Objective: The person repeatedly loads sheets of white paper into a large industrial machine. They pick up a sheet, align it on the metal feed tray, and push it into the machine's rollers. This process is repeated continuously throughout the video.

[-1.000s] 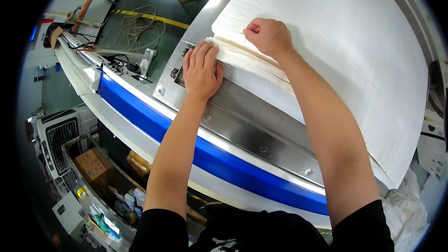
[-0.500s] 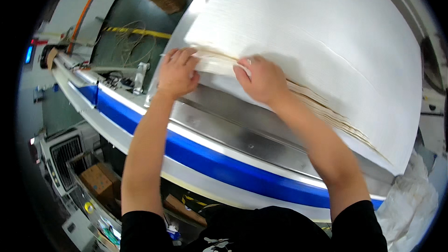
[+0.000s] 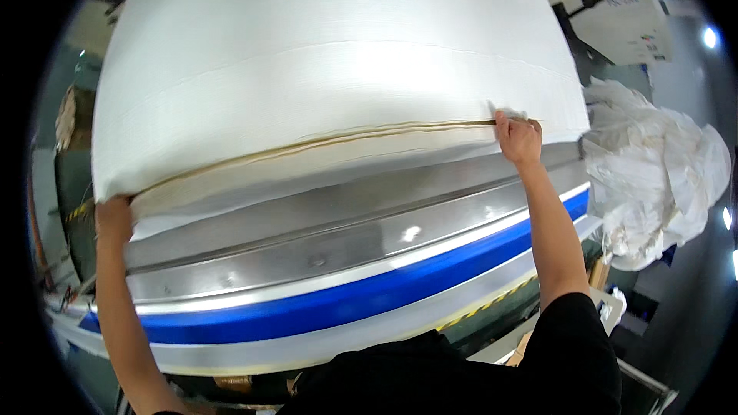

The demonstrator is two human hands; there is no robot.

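A wide sheet of white fabric (image 3: pixel 338 23) covers the surface in front of me, and its near edge lies in several cream-coloured layers (image 3: pixel 323 144). At the far right of that layered edge my right hand (image 3: pixel 520 138) is closed, thumb up, pinching the fabric. My left hand (image 3: pixel 114 221) is at the left end of the same edge, curled around the fabric's corner; its fingers are partly hidden and a little blurred. Between the hands the edge stretches in a long, slightly wavy line.
A bare metal ledge (image 3: pixel 323 250) runs along the near side of the fabric, with a blue band (image 3: pixel 330 307) below it. Crumpled white sheeting (image 3: pixel 653 169) is heaped at the right. A brown carton-like object (image 3: pixel 75 119) stands on the floor at the left.
My hands have moved far apart along the layered edge, left hand to its left end, right hand to its right. My view has turned, so the edge now runs nearly level.
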